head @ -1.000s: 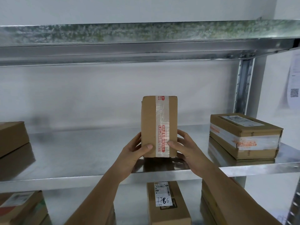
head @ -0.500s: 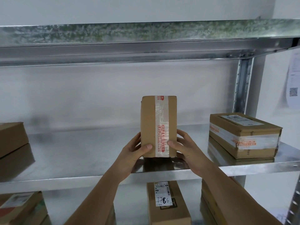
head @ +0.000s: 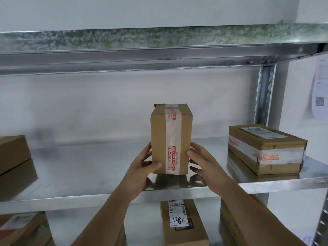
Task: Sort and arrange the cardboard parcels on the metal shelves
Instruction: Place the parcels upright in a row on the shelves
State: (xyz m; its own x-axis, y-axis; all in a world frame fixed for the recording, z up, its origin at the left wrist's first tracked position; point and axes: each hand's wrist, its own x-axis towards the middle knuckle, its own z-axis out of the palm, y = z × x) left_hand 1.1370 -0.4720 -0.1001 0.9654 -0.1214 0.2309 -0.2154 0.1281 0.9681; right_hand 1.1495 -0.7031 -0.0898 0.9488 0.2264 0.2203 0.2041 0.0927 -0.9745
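Head view: tall taped parcel (head: 171, 139) stands on end on the middle metal shelf (head: 88, 171), near the front lip, long axis vertical. It sits dead ahead of me, between my two hands, red-printed tape strip facing me.

Left hand (head: 142, 168): grip grasping the parcel low on its left side, thumb across the front face, fingers wrapped toward the back.

Right hand (head: 202, 162): thumb tip and upper fingers touch the lower right edge; fingers spread and fairly straight, more a steadying press than a clench. The lower fingers seem to hang just clear of the box.

Both hands are at equal reach. Any push back or slide sideways turns on that upright axis; my hold is low and the box is tall, so I judge it could tip if shoved carelessly.

Neighbours: flat labelled parcel (head: 266, 150) well apart to the right on the same shelf, near the upright post (head: 264, 96); another carton (head: 12, 151) at far left, cut off by the frame. Open shelf on both sides.

Hard to make out: whether the parcel's base rests fully on the shelf or is a hair lifted, since its reflection blurs the contact line. Its rear face and my fingertips behind it are hidden. Top flap looks scuffed at the back left corner. Lower-shelf parcels, one marked parcel (head: 182, 222) with handwritten numbers, are partly blocked by my forearms.
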